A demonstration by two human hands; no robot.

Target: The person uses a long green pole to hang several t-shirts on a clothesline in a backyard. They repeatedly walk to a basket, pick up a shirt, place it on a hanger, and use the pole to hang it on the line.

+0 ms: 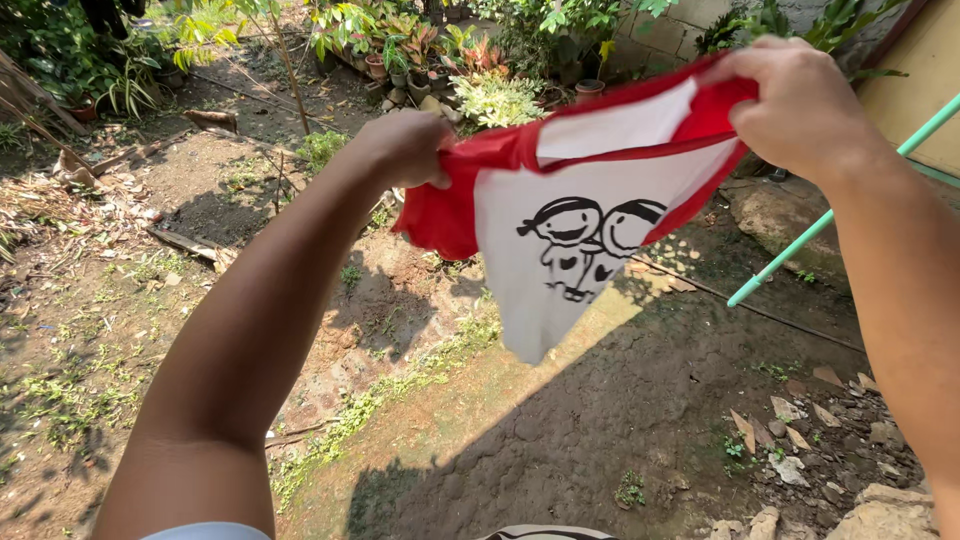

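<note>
You hold a small red and white cloth garment with a black cartoon drawing (570, 230) in the upper middle of the frame, stretched between your two hands. Your left hand (405, 148) is closed on the bunched red part at the left end, and your right hand (800, 105) is closed on the red edge at the upper right, so the top edge is pulled almost straight while the white part hangs down freely to a point. The cloth is kept high and away from the dry brown soil ground (600, 420), probably so it stays clean and opens flat. A thin light green pole (830, 215) runs slantwise at the right side of the frame, just behind your right forearm; its upper end is cut off by the frame and its lower end stops in the air, so you cannot tell what supports it. Your fingers are mostly hidden in the folds. The left end of the garment is crumpled, so its full shape is hard to make out. Potted green plants (480, 60) stand at the top, well apart.
</note>
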